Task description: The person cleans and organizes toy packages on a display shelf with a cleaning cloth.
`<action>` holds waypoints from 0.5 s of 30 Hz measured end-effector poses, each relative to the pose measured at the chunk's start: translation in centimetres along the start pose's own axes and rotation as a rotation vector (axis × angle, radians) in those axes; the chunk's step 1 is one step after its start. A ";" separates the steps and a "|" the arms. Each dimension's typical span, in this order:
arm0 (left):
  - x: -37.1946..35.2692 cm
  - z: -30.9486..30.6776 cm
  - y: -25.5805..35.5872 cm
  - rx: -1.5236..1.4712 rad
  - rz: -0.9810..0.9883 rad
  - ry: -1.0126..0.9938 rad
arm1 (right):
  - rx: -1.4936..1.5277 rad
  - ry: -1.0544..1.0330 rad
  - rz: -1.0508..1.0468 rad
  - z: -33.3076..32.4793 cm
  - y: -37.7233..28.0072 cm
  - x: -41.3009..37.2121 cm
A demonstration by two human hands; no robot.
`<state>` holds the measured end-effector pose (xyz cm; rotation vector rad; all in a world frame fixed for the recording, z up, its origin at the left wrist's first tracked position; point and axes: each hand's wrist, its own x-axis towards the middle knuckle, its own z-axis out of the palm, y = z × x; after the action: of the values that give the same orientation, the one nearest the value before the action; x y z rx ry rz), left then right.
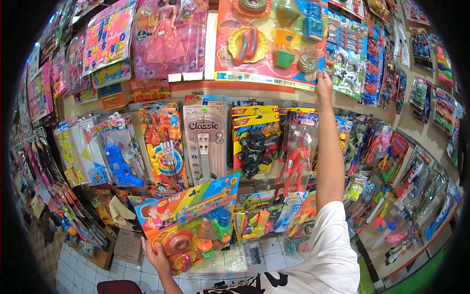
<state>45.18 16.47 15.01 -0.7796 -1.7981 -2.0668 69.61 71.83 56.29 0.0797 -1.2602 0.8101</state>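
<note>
My left hand [157,257] is closed on the lower left edge of a toy food blister pack [164,211], tilted in front of me. Its colourful card carries plastic pieces in brown, green and orange. High up, my right arm reaches out, and my right hand [323,88] grips the lower right corner of a larger toy food pack [254,79] marked MP 3101. That pack shows a yellow dish, cups and a burger-like piece behind clear plastic. Its top runs out of view.
A boxed doll [164,39] hangs left of the larger pack. Below hang an archery set [169,157], a Classic pack [204,126], black toys [254,152] and a red figure [296,157]. More toys line both sides. A dark red seat [119,287] stands on the tiled floor.
</note>
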 end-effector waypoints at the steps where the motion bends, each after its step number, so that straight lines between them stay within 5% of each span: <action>1: 0.5 0.1 0.2 0.033 0.037 -0.013 | 0.054 -0.019 0.010 -0.2 -0.9 -0.4; 10: 12.0 6.5 13.4 -0.246 0.148 -0.172 | -0.073 0.041 -0.017 -13.7 -8.3 -2.5; 15: 22.7 15.8 18.8 -0.210 0.415 -0.220 | -0.222 0.458 -0.121 -24.3 -12.6 -7.7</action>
<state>40.33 31.50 44.53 -1.3563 -1.3748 -1.9638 96.09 70.46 45.99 -0.1979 -0.8930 0.5396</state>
